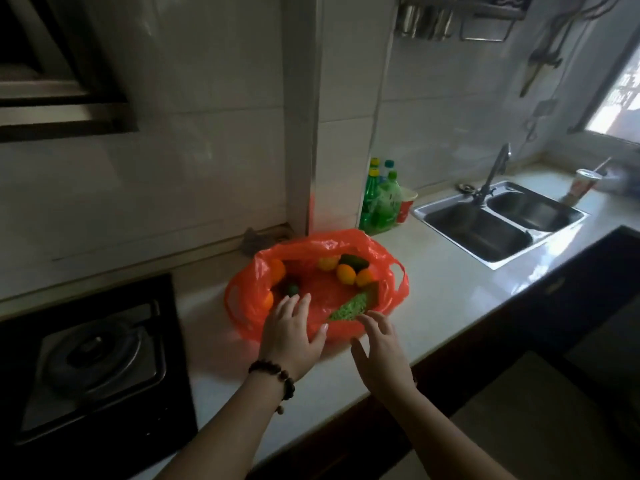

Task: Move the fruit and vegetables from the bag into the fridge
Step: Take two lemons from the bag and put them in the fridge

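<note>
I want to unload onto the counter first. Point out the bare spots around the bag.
Bare counter lies between the red bag and the sink, and between bag and stove. Crowded behind the bag: green bottles and a red cup.

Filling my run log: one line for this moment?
left hand: open, on bag rim | right hand: open, near rim | fruit: in bag

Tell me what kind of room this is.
Looks like a home kitchen: a gas hob set in the counter, a double steel sink with a tap, and tiled walls behind.
</note>
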